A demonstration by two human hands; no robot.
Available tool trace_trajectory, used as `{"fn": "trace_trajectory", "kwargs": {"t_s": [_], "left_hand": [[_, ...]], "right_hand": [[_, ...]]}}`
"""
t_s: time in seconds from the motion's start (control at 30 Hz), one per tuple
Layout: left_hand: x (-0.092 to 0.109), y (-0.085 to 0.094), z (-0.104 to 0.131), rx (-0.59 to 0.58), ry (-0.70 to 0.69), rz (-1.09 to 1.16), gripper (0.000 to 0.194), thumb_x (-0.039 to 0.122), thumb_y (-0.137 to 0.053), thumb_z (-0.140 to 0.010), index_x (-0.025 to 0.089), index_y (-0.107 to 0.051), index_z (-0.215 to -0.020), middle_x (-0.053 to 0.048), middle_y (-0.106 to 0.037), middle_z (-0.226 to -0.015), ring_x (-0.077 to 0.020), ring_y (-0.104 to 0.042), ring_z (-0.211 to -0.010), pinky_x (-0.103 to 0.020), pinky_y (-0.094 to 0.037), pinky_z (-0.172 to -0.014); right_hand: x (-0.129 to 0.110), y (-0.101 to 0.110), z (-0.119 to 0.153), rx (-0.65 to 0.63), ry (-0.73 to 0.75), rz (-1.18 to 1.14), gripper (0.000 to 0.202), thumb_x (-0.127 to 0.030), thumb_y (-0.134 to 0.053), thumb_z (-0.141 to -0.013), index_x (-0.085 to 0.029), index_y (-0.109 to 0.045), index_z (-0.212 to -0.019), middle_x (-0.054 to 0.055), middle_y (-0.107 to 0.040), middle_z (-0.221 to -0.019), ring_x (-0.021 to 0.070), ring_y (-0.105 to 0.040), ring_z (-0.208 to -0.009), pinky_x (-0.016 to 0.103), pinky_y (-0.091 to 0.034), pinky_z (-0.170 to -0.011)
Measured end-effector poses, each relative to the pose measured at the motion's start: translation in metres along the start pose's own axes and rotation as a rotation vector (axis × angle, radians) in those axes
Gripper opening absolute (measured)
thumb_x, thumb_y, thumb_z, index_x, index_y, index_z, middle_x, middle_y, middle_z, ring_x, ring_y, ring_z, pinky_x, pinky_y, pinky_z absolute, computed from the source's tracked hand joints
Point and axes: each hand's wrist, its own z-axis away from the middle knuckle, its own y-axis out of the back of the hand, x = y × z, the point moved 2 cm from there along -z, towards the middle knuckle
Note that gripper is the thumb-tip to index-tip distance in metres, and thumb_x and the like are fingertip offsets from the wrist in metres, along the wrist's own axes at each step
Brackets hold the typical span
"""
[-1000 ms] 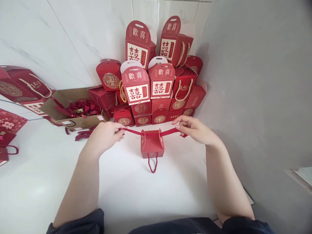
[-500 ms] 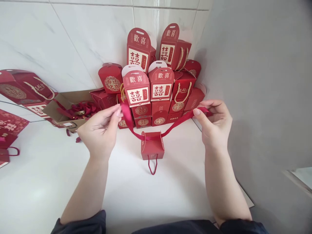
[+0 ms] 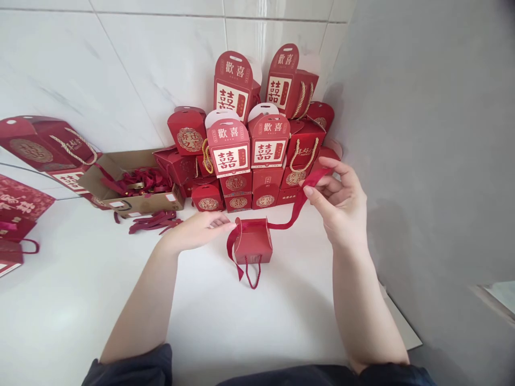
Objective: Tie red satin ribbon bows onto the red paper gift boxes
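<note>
A small red gift box [image 3: 253, 241] with a dark red cord handle [image 3: 252, 279] stands on the white surface between my hands. A red ribbon [image 3: 295, 206] passes through its top, and its left end hangs down beside the box. My right hand [image 3: 338, 198], raised at the right, pinches the other end between thumb and fingers. Low at the box's upper left is my left hand [image 3: 201, 230], fingers stretched out and thumb tip close to the ribbon; whether it touches the ribbon I cannot tell.
Behind stands a stack of red gift boxes [image 3: 231, 150] against the tiled wall. An open cardboard carton [image 3: 156, 202] of red ribbons is at the left, with loose ribbons [image 3: 155, 221] before it. More red boxes [image 3: 32, 145] lie far left. A grey wall [image 3: 418, 161] rises at the right.
My left hand has let go of its ribbon end and come down toward the box; that end now hangs. My right hand has moved slightly left, still holding the ribbon.
</note>
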Motion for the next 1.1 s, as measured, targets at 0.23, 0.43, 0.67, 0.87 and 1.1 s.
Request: {"fn": "trace_trajectory", "kwargs": {"t_s": [0.23,0.43,0.67,0.87,1.1], "left_hand": [[-0.001,-0.002,-0.006,-0.164,-0.062,0.186,0.029,0.046,-0.064,-0.078,0.017,-0.066,-0.074,-0.001,-0.066,-0.073,-0.0156,-0.061,-0.069,-0.025,-0.047,-0.062],[0.003,0.015,0.011,-0.093,0.02,0.577,0.036,0.037,-0.064,-0.083,0.021,-0.061,-0.115,-0.005,-0.072,-0.074,-0.0191,-0.07,-0.068,-0.028,-0.054,-0.061],[0.008,0.015,0.015,-0.11,-0.121,0.62,0.023,0.027,-0.073,-0.075,0.02,-0.075,-0.096,-0.013,-0.076,-0.092,-0.0271,-0.073,-0.086,-0.039,-0.059,-0.079],[0.025,0.018,0.019,0.341,-0.317,0.458,0.007,0.029,-0.076,-0.073,0.024,-0.078,-0.077,-0.006,-0.07,-0.076,-0.0162,-0.065,-0.068,-0.026,-0.054,-0.059],[0.057,0.021,0.025,0.706,-0.268,0.55,0.031,0.05,-0.062,-0.083,0.022,-0.077,-0.08,-0.006,-0.07,-0.083,-0.016,-0.061,-0.066,-0.028,-0.05,-0.055]], "right_hand": [[0.001,0.006,-0.002,0.066,0.034,0.105,0.045,-0.042,-0.057,-0.09,-0.032,-0.043,-0.131,0.004,-0.064,-0.084,0.0211,-0.064,-0.076,0.042,-0.054,-0.073],[0.005,0.011,-0.004,0.165,0.019,0.038,0.056,-0.041,-0.064,-0.086,-0.033,-0.04,-0.135,0.003,-0.065,-0.086,0.0192,-0.063,-0.076,0.038,-0.055,-0.072],[0.008,0.009,-0.004,0.204,0.104,0.123,0.029,-0.033,-0.057,-0.09,-0.027,-0.06,-0.118,0.005,-0.067,-0.095,0.0202,-0.066,-0.084,0.039,-0.055,-0.077],[0.006,0.005,-0.003,0.237,0.097,0.077,0.021,-0.035,-0.057,-0.091,-0.023,-0.069,-0.104,0.007,-0.071,-0.098,0.021,-0.068,-0.089,0.041,-0.056,-0.083],[0.003,-0.007,-0.001,0.177,0.085,0.032,0.025,-0.033,-0.063,-0.088,-0.027,-0.06,-0.112,0.006,-0.069,-0.097,0.0222,-0.069,-0.097,0.04,-0.057,-0.085]]}}
